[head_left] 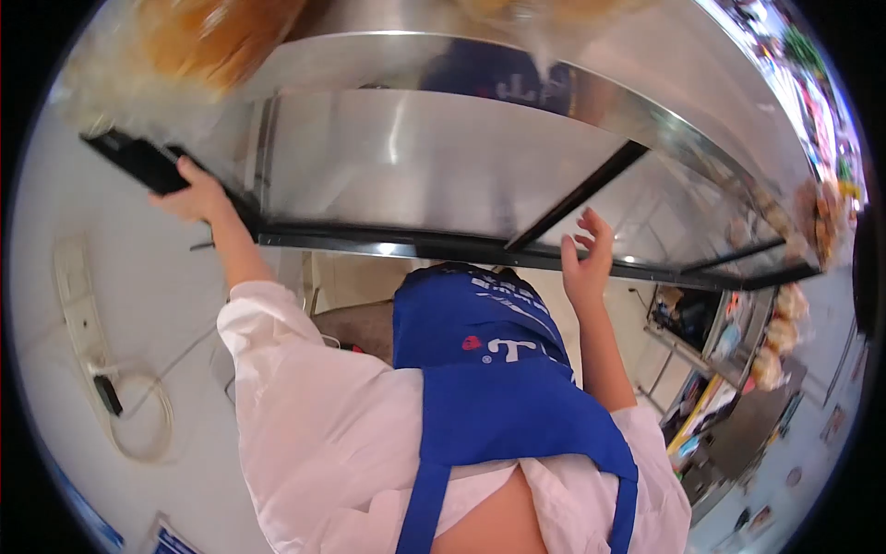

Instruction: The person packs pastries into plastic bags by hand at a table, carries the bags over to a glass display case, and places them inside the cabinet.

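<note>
At the left end of a metal-framed cabinet, my left hand [196, 192] is closed around the edge of a flat black object [138, 162]; its exact kind I cannot make out. Several of the fingers are hidden behind it. My right hand [588, 254] is empty, its thumb and loosely bent fingers apart, beside the black lower frame [434, 246] of the cabinet. Shiny panels [369, 166] fill the space between the black bars. Bread in clear plastic [208, 37] lies on the metal top [369, 51] at upper left.
A white power strip [81, 314] with a black plug [107, 395] and a looped cable is on the pale surface at left. At right stand a metal rack [678, 351] with goods and bagged bread [771, 365]. My blue apron [517, 406] is close below the cabinet.
</note>
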### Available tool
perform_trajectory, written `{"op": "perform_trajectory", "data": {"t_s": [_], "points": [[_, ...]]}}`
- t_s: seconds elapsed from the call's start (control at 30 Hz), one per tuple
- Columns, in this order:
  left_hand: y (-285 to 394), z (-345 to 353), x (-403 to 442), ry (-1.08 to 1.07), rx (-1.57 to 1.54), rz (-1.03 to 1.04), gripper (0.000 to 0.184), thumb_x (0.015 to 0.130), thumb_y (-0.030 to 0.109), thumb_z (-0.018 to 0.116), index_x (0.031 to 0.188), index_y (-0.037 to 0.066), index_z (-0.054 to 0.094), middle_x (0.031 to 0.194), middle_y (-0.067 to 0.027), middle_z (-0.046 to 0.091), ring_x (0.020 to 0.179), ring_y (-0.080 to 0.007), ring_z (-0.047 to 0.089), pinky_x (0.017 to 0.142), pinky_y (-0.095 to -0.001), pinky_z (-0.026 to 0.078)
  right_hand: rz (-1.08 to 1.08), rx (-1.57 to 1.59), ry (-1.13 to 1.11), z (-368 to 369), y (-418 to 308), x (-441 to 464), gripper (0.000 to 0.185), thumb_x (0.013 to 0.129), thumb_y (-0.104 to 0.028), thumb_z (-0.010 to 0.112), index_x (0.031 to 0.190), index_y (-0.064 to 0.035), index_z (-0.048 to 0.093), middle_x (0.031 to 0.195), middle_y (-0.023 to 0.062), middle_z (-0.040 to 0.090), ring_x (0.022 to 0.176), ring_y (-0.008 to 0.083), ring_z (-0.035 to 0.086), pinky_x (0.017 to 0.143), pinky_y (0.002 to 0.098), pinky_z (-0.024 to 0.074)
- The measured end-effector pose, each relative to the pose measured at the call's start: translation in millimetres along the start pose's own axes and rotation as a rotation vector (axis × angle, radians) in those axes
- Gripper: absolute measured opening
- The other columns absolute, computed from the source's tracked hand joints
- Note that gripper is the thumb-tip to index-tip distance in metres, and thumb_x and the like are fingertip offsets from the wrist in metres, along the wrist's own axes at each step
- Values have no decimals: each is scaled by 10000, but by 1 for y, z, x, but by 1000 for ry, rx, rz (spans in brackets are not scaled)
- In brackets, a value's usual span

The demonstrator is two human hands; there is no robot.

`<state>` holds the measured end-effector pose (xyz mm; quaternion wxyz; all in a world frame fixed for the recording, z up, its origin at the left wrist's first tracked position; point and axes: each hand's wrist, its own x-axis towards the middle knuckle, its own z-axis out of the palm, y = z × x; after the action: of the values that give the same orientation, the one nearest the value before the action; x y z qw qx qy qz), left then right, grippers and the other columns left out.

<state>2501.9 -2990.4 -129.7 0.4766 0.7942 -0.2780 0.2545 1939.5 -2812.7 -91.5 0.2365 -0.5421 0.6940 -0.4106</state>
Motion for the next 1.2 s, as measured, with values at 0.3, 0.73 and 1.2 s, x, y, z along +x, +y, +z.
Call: {"op": "perform_trajectory", "data": {"t_s": [0.3,0.73,1.2], "points": [[11,-5,1,52,-184,-21,592,737,297,802,1065,-98,508,993,-270,595,876,-342,606,784,-436,507,22,24,172,13,0,12,379,789,-40,645,1146,-4,523,998,142,618,942,261,616,838,361,490],[-40,26,7,114,-51,52,795,716,517,752,1114,-102,452,1044,-300,543,938,-439,567,810,-493,464,-44,25,249,53,-47,8,530,639,17,580,1149,34,438,1103,209,484,999,348,520,898,387,436],[-42,-28,-15,-331,3,-238,527,890,366,542,1221,-37,463,1226,-279,484,1108,-407,510,919,-471,410,-809,-143,-1020,211,-179,10,294,745,-221,570,890,5,689,915,214,662,890,371,630,749,466,504]]}}
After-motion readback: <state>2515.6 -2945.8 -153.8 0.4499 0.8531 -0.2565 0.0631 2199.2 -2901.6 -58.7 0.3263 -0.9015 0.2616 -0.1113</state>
